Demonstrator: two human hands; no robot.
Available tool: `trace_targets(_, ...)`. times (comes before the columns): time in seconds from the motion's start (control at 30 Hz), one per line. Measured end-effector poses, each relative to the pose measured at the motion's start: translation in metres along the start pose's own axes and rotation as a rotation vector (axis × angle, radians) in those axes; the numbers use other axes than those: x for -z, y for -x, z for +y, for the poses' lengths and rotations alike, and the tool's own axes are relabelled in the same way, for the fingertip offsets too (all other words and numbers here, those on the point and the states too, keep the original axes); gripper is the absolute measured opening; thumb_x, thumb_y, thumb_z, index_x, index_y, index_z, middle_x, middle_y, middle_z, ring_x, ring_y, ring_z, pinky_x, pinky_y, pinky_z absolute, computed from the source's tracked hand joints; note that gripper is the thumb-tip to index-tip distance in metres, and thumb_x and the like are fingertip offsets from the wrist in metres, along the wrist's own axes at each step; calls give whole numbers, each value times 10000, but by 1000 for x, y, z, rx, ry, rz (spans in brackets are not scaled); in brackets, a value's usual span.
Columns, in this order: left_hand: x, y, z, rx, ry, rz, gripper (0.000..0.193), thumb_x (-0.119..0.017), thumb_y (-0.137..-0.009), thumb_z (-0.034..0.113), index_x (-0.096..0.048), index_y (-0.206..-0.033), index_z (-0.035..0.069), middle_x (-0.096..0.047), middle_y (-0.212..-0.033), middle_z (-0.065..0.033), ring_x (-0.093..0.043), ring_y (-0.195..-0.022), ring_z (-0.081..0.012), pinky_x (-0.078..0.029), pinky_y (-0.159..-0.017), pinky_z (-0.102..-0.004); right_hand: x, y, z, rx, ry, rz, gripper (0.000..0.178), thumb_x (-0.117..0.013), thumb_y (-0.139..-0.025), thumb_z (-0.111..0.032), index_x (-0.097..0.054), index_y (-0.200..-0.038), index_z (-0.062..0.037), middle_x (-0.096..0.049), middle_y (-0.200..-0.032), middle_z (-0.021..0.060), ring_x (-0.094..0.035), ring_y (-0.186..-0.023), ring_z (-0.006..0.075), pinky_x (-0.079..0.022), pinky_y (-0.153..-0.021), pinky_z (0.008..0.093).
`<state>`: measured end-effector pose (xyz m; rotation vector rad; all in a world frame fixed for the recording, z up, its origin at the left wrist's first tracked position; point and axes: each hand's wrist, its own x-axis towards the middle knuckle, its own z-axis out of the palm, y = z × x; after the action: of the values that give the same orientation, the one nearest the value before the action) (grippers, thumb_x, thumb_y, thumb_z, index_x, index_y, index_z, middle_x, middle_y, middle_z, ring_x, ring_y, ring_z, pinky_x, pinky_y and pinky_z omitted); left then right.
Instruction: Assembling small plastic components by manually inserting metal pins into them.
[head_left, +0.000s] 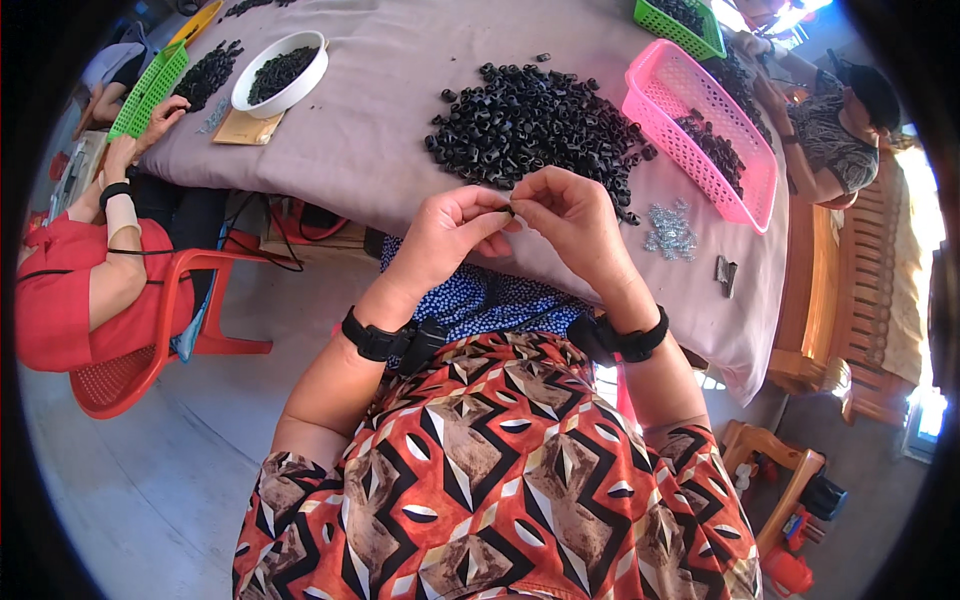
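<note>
2 hands (pixel 458 228) pinch black piece (pixel 508 210) near tablecloth (pixel 375 130) edge; bare stretch leftward.

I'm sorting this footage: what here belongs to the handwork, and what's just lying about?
Likely belongs:
small dark piece between left hand and right hand
heap of black pieces
pink basket, holding similar pieces
perhaps the small silvery bits

Apparently just nearby:
red chair
slatted wooden bench
low wooden stool

On the tablecloth (pixel 380 110), a heap of parts (pixel 540 125) lies between bowl (pixel 303 88) and basket (pixel 660 85).
</note>
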<state>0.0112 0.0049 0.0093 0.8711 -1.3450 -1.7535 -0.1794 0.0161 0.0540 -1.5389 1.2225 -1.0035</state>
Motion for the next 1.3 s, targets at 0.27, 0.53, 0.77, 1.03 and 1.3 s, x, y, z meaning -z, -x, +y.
trace_targets(0.27,-1,0,0,24,70,24,167,-637,-970,97,-621,-1103,-4,-734,-972,-77,-673,-732,-94,-562,-679,-232,4,0,2,-16,23,-59,65,-672,-875,-21,-674,-919,26,-693,-800,47,-666,-773,85,-529,-694,249)
trace_targets(0.53,-1,-2,-2,14,68,12,173,-642,-965,88,-618,-1110,-3,-725,-957,-59,-675,-751,-92,-565,-691,-236,13,-3,-5,-26,53,-125,92,-668,-882,-36,-677,-936,38,-705,-815,56,-666,-765,98,-531,-689,253)
trace_targets(0.77,0,-1,-3,28,8,-31,160,-639,-964,81,-623,-1103,2,-722,-943,-49,-678,-759,-95,-568,-696,-240,14,-3,0,-79,51,-176,101,-667,-882,-33,-676,-952,39,-701,-816,50,-639,-731,90,-523,-666,249)
trace_targets(1.03,-1,-2,-1,15,37,-2,165,-634,-965,85,-623,-1115,17,-705,-951,-53,-677,-747,-109,-559,-684,-239,2,1,2,122,94,-21,142,-661,-881,-15,-710,-1007,29,-667,-888,73,-686,-785,144,-520,-681,256)
trace_targets(1.3,1,0,2,36,57,7,156,-624,-959,75,-603,-1101,13,-726,-1021,-115,-691,-763,-124,-555,-675,-237,34,-13,1,223,584,208,106,-658,-871,-47,-713,-958,-20,-645,-905,115,-643,-763,269,-511,-674,348)
